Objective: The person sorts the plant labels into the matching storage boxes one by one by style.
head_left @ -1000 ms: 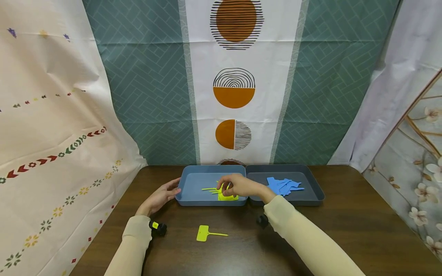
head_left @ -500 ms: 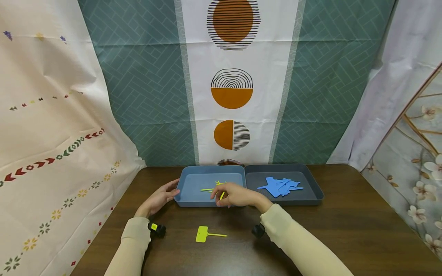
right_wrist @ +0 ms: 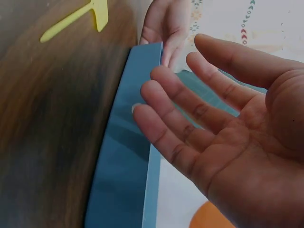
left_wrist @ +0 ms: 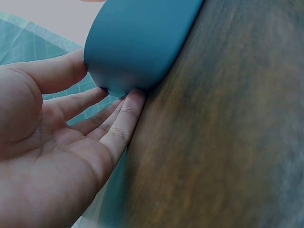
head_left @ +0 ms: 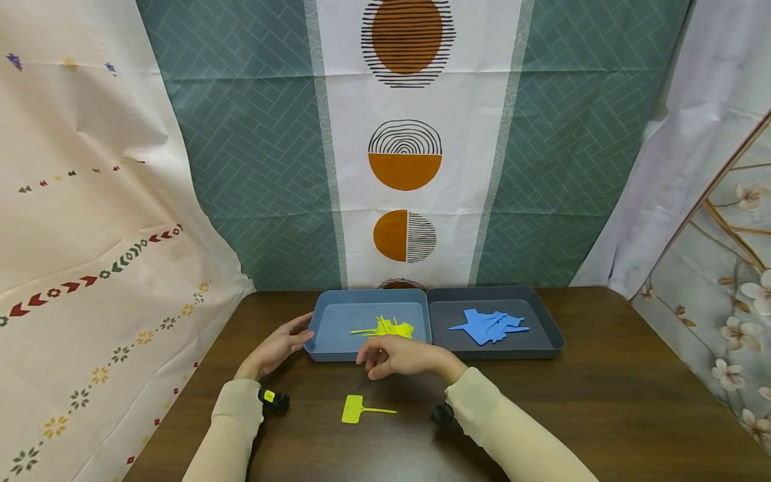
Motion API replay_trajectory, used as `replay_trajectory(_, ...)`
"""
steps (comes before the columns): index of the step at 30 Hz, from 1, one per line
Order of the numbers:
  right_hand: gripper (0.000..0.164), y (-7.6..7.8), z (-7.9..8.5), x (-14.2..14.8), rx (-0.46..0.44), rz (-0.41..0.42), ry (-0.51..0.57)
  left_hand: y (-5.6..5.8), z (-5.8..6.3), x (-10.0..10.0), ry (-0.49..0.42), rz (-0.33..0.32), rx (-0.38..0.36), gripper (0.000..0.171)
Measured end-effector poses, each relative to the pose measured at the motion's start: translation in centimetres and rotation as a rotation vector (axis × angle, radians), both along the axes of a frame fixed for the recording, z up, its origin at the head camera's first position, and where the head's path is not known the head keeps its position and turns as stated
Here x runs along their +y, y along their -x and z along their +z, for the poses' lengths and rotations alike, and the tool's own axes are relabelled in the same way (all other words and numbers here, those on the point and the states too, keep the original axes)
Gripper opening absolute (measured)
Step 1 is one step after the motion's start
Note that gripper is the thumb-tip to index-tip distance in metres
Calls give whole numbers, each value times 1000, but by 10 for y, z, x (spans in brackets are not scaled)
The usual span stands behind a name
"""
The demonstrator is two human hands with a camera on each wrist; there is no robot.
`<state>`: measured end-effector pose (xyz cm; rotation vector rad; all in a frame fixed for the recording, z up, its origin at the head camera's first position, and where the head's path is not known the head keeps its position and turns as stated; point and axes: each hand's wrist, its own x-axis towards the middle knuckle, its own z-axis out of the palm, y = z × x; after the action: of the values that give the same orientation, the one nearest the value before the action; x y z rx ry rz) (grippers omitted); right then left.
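Note:
My left hand (head_left: 278, 348) touches the left end of the blue-grey tray (head_left: 334, 331) with extended fingers; in the left wrist view, its fingertips meet the tray wall (left_wrist: 137, 42) close to the tabletop. Several yellow plant labels (head_left: 394, 328) lie heaped in that tray, towards its right side. Over the tray's front edge hovers my right hand (head_left: 402, 355), holding nothing. The right wrist view has its fingers loosely extended beside the tray's outer wall (right_wrist: 123, 123). One more yellow plant label (head_left: 353, 409) lies flat on the table in front, its stake pointing right.
A dark grey tray (head_left: 542, 343) adjoins the blue-grey one on the right, holding a pile of flat blue pieces (head_left: 489, 326). Both trays stand at the back of the brown wooden table (head_left: 602, 395). Behind hangs a green and white patterned curtain (head_left: 271, 167).
My right hand has drawn back from the yellow plant labels to the tray's front edge, uncovering the heap. A yellow label seen at its fingers half a second ago is gone from them. The left hand stays put.

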<state>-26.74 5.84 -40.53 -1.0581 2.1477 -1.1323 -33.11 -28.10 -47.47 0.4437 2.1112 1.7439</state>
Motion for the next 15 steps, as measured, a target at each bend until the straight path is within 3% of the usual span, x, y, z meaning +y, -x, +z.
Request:
replay_trajectory(7,32,-6,-4,-6,-8,-4,-14,1,-1,1,27,6,2,68)
replay_trajectory(15,41,-12,-12,-15,10,-8,-103,3,-1,1,17,19,-18,66)
